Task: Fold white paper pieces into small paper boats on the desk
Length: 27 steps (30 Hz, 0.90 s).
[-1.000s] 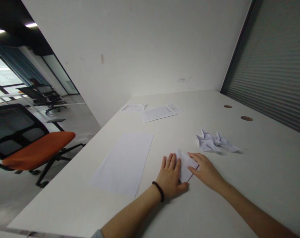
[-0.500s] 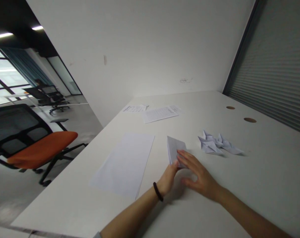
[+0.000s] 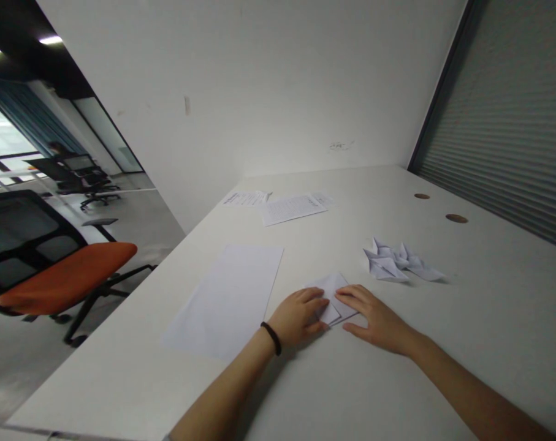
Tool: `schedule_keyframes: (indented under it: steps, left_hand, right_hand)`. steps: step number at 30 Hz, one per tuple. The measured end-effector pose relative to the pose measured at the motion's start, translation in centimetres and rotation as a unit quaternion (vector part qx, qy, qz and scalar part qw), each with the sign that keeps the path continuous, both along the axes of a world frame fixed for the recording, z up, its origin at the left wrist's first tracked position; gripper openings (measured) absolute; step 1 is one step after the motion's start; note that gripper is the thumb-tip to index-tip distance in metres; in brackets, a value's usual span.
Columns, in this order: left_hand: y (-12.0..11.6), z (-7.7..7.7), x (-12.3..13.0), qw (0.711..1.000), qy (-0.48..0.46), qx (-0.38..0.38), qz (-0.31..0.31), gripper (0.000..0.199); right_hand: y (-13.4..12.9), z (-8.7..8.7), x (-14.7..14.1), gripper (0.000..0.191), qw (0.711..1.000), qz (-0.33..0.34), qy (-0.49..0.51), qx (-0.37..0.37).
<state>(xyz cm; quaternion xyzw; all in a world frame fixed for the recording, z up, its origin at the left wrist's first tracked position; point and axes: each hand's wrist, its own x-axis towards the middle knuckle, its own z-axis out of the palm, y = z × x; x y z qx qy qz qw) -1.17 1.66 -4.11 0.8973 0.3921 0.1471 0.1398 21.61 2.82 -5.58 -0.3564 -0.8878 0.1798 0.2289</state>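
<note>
A folded sheet of white paper [image 3: 335,286] lies flat on the table in front of me, its layers coming to a point at the far side. My left hand [image 3: 303,315], with a dark band at the wrist, grips its left part, fingers on top and thumb by the near edge. On the right part rest the fingertips of my right hand [image 3: 374,318], its thumb spread apart from the fingers. Beyond my right hand sit several folded paper shapes [image 3: 390,263] with pointed tips. Left of my left hand are blank white sheets [image 3: 227,300].
Printed sheets [image 3: 293,209] lie near the wall at the far end of the white table [image 3: 351,392]. Two round holes, one of them a near cable hole [image 3: 456,218], are at the right by the blinds [image 3: 502,135]. An orange-seated chair [image 3: 70,272] stands left of the table.
The folded paper was raised on edge and now lies flat, turned. My left hand has moved from beneath it to on top, at its left side. The right hand has shifted slightly.
</note>
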Motion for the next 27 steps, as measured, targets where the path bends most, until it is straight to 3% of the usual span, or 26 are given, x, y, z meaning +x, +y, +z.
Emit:
schedule_keyframes:
  steps: [2,5,9,14,18,21,27]
  left_hand:
    - [-0.3,0.1,0.3,0.999,0.022,0.022,0.011,0.053]
    - [-0.6,0.4,0.8,0.998,0.045,0.044,0.021,0.049]
    - [-0.5,0.7,1.2,0.997,0.054,0.052,0.026,0.038]
    - [0.1,0.1,0.9,0.999,0.007,0.042,-0.018,0.028]
    - [0.7,-0.4,0.2,0.999,-0.034,0.019,-0.020,0.036]
    - [1.1,-0.4,-0.1,0.999,-0.022,0.029,-0.003,0.042]
    - [0.9,0.2,0.7,0.997,0.039,0.065,0.003,0.030]
  right_hand:
    - [0.2,-0.2,-0.1,0.047,1.000,-0.001,0.000,-0.001]
    - [0.4,-0.4,-0.1,0.034,1.000,0.010,0.004,0.007]
    - [0.2,-0.3,0.0,0.041,0.999,-0.002,0.024,0.023]
    - [0.0,-0.3,0.1,0.029,0.997,0.046,-0.014,0.052]
    - [0.5,-0.5,0.0,0.031,0.998,0.030,-0.008,0.061]
    - [0.7,-0.4,0.0,0.031,0.997,0.032,-0.012,0.066]
    - [0.3,0.0,0.1,0.029,0.995,0.050,-0.023,0.087]
